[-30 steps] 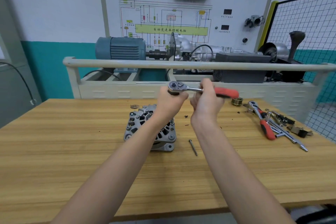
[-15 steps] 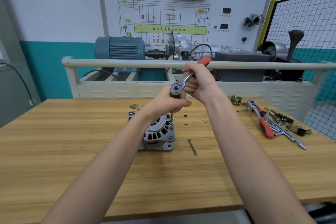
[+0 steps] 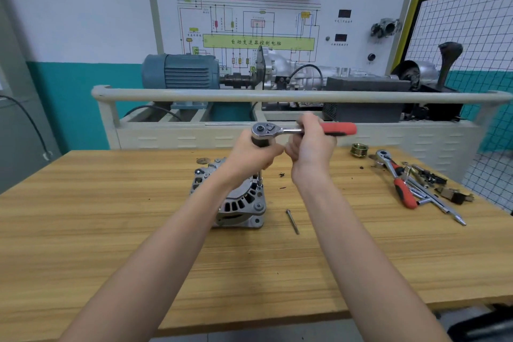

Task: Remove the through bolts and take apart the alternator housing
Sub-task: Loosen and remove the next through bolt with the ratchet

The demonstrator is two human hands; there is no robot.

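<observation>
Bright, even indoor light falls from overhead, leaving only soft, faint shadows on the bench (image 3: pixel 111 230) beside the alternator (image 3: pixel 238 203) and under the forearms. No harsh glare; the ratchet (image 3: pixel 277 129) head shows a mild sheen. Wide-angle distortion bows the rail (image 3: pixel 194 96) and stretches the corners. The hands are slightly blurred.

Silver alternator (image 3: pixel 236 200) stands on the table; 1 removed through bolt (image 3: pixel 292 221) lies just right.
</observation>
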